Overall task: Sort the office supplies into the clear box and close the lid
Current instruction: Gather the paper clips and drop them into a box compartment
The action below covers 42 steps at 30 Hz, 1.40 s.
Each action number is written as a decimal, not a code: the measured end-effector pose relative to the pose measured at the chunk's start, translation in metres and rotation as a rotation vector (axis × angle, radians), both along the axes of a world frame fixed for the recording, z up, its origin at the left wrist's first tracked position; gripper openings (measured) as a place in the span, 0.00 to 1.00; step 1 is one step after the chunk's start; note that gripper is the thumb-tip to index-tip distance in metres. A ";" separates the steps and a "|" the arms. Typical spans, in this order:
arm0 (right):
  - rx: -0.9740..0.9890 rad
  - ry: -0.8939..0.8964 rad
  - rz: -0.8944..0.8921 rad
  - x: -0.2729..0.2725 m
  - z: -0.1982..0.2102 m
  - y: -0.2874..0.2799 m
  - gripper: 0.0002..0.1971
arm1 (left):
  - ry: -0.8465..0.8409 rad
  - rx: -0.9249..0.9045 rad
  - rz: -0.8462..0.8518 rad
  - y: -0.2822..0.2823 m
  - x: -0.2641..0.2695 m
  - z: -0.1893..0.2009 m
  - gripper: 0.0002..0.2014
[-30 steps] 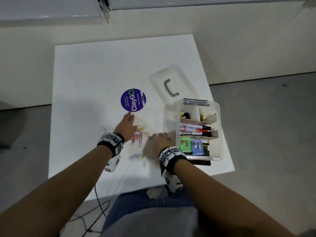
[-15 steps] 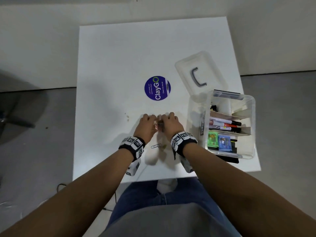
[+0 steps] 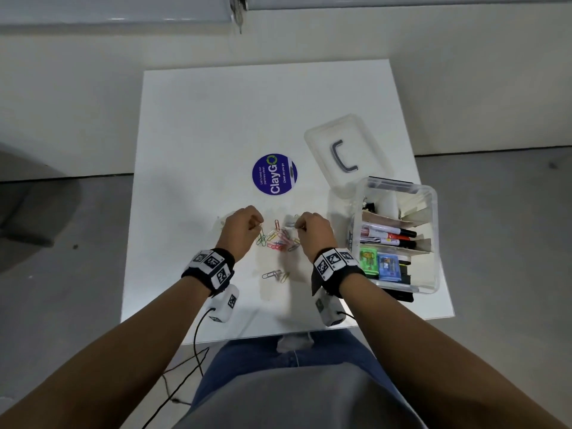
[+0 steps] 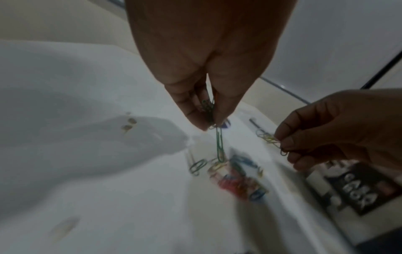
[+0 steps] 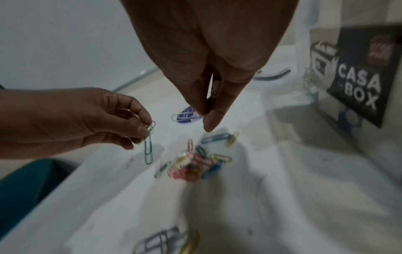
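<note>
A pile of coloured paper clips (image 3: 278, 239) lies on the white table (image 3: 192, 125) between my hands. My left hand (image 3: 259, 225) pinches a few clips, and a green clip (image 4: 219, 146) dangles from them over the pile. My right hand (image 3: 297, 226) pinches a small bunch of clips (image 4: 269, 138) just right of the pile. Two more clips (image 3: 275, 275) lie nearer to me. The clear box (image 3: 433, 212) stands open at the right, holding markers (image 3: 387, 235) and small green and blue packs. Its lid (image 3: 322, 134) lies behind it.
A round purple sticker (image 3: 274, 174) is on the table beyond the pile. Two small brass-coloured bits (image 4: 128, 124) lie left of my left hand. The box's label (image 5: 359, 77) faces the pile. The table's near edge is close to my wrists.
A second ago both hands lay on the table at the clips, then met over the pile. Now they have come apart and lifted a little, each pinching clips.
</note>
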State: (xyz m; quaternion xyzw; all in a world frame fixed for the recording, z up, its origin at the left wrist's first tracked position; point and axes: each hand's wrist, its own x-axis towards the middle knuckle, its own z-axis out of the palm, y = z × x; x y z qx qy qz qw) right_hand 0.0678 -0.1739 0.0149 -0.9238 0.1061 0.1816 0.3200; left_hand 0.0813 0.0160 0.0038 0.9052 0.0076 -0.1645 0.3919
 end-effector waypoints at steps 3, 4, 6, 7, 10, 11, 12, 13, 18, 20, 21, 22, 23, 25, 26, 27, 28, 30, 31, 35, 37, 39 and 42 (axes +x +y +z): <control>0.119 -0.125 -0.049 -0.002 0.025 -0.018 0.08 | -0.036 -0.152 0.037 -0.023 0.003 0.034 0.06; 0.160 -0.160 -0.072 -0.004 0.035 -0.027 0.07 | -0.050 -0.202 0.039 -0.033 0.004 0.046 0.06; 0.214 -0.234 -0.125 -0.008 0.056 -0.050 0.07 | -0.088 -0.275 0.032 -0.057 0.008 0.070 0.05; 0.227 -0.273 -0.163 -0.010 0.066 -0.064 0.07 | -0.103 -0.307 0.022 -0.072 0.011 0.081 0.05; 0.242 -0.355 -0.317 -0.016 0.091 -0.110 0.07 | -0.147 -0.370 -0.040 -0.123 0.020 0.108 0.05; 0.229 -0.366 -0.369 -0.018 0.094 -0.126 0.07 | -0.169 -0.385 -0.071 -0.142 0.023 0.114 0.05; 0.219 -0.375 -0.414 -0.020 0.096 -0.141 0.07 | -0.188 -0.396 -0.099 -0.160 0.025 0.118 0.05; 0.210 -0.377 -0.454 -0.022 0.097 -0.155 0.07 | -0.199 -0.400 -0.127 -0.179 0.027 0.121 0.06; 0.090 -0.311 -0.526 -0.021 0.086 -0.205 0.08 | -0.178 -0.359 -0.206 -0.263 0.028 0.114 0.13; 0.058 -0.262 -0.523 -0.015 0.079 -0.215 0.09 | -0.180 -0.309 -0.231 -0.287 0.030 0.104 0.12; 0.041 -0.227 -0.514 -0.012 0.077 -0.218 0.09 | -0.186 -0.275 -0.251 -0.295 0.030 0.098 0.11; 0.027 -0.195 -0.495 -0.010 0.076 -0.221 0.09 | -0.193 -0.227 -0.283 -0.302 0.031 0.091 0.11; 0.015 -0.166 -0.466 -0.009 0.074 -0.224 0.09 | -0.194 -0.159 -0.327 -0.306 0.032 0.085 0.11; 0.010 -0.118 -0.407 -0.007 0.074 -0.227 0.11 | -0.179 -0.038 -0.421 -0.308 0.033 0.074 0.13; 0.019 -0.105 -0.383 -0.006 0.073 -0.229 0.13 | -0.161 -0.019 -0.449 -0.306 0.034 0.070 0.14; 0.032 -0.096 -0.369 -0.006 0.071 -0.231 0.13 | -0.144 -0.019 -0.461 -0.304 0.034 0.069 0.15; 0.039 -0.095 -0.365 -0.007 0.071 -0.232 0.14 | -0.141 -0.029 -0.461 -0.300 0.035 0.068 0.16; 0.034 -0.110 -0.364 -0.008 0.070 -0.232 0.14 | -0.165 -0.060 -0.437 -0.292 0.035 0.072 0.16; 0.026 -0.135 -0.355 -0.009 0.071 -0.229 0.13 | -0.186 -0.082 -0.414 -0.285 0.036 0.076 0.16; 0.040 -0.244 -0.256 -0.007 0.081 -0.192 0.12 | -0.259 -0.166 -0.269 -0.241 0.041 0.081 0.11; 0.097 -0.274 -0.174 -0.005 0.086 -0.163 0.12 | -0.282 -0.134 -0.177 -0.209 0.044 0.075 0.09; 0.142 -0.284 -0.076 -0.004 0.088 -0.130 0.12 | -0.257 -0.081 -0.104 -0.171 0.044 0.064 0.07; 0.136 -0.197 0.085 -0.008 0.079 -0.078 0.12 | -0.136 0.048 -0.066 -0.112 0.029 0.040 0.02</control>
